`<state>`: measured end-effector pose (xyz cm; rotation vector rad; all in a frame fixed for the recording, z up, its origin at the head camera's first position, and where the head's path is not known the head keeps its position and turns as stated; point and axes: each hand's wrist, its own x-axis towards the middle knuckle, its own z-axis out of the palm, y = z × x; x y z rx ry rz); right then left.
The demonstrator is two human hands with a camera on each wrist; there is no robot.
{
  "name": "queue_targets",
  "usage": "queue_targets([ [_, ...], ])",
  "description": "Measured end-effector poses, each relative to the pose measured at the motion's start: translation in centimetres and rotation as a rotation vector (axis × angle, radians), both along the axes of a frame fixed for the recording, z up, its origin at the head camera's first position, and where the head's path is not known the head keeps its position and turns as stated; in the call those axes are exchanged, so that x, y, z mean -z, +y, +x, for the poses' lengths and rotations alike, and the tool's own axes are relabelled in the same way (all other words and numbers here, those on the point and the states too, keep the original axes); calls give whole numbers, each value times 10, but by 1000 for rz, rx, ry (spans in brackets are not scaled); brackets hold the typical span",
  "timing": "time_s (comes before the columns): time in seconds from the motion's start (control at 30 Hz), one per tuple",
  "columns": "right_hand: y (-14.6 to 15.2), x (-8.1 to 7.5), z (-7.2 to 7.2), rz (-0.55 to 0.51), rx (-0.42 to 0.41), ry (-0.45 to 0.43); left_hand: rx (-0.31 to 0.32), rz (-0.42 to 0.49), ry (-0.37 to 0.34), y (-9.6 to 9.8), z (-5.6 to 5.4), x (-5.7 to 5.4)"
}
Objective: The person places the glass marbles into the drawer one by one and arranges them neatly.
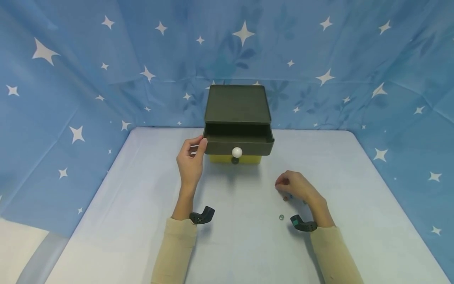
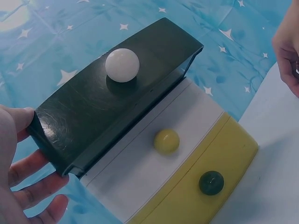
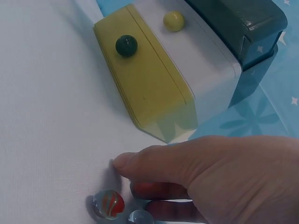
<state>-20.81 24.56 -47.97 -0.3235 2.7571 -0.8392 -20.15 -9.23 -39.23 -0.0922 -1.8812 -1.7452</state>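
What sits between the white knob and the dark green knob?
The yellow knob, on the white drawer front; left wrist view shows it. Head view doesn't: the open dark drawer juts out over that stretch.

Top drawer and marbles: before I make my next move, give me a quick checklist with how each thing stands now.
1. Top drawer pulled out: ok, its inside shows from the head view.
2. Left hand holding the drawer: ok, at its left front corner.
3. White drawer and yellow drawer closed: ok, both sit flush.
4. Red-streaked marble in the right hand: not ok, it lies on the table, by the fingers.
5. Another marble already pinched: cannot tell, the fingertips are partly hidden.
6. Top drawer empty: cannot tell, no marble shows but the back is covered.
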Motion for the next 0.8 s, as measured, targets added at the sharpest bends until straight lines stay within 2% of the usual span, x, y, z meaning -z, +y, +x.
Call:
queue_targets([
  [0.27,-6,-5,0,-4,35,-5,-18,-4,-12,0,2,-1],
  [0.5,-5,-9,2,3,81,70,11,3,15,2,-1,0],
  [0.8,-8,-19,4,-52,114,166,-14,-3,6,1,-2,3],
])
